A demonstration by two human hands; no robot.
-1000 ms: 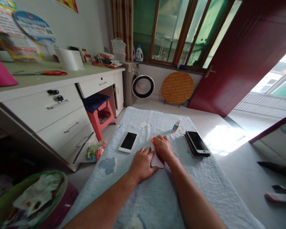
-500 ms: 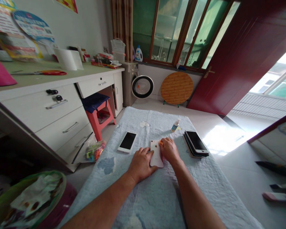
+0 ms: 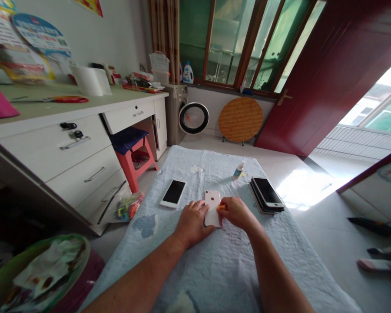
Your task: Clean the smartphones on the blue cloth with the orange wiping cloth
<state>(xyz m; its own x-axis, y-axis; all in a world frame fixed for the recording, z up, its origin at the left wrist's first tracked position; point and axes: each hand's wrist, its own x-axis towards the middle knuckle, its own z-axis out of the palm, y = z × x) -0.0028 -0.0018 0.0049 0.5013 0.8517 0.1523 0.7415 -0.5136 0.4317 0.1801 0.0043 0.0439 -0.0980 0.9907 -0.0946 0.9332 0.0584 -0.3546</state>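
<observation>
A white phone [image 3: 212, 204] lies face down in the middle of a pale blue cloth [image 3: 215, 261]. My left hand [image 3: 193, 222] rests on the phone's left edge with fingers curled against it. To the phone's right, my right hand [image 3: 237, 213] pinches a small orange thing [image 3: 220, 208] against the phone's right side. Another white phone [image 3: 173, 193] lies screen up to the left. A stack of dark phones [image 3: 266, 194] lies to the right. A small bottle [image 3: 237, 171] stands farther back on the cloth.
A white desk with drawers [image 3: 68, 148] runs along the left, with a red stool [image 3: 133, 152] under it. A green and pink basket of rubbish [image 3: 42, 274] is at the lower left. Behind the cloth stand a washing machine [image 3: 185, 113] and a round wooden tabletop [image 3: 241, 119].
My right hand slid from on top of the phone back toward me and to its right edge, uncovering the phone's white back. My left hand has stayed in place.
</observation>
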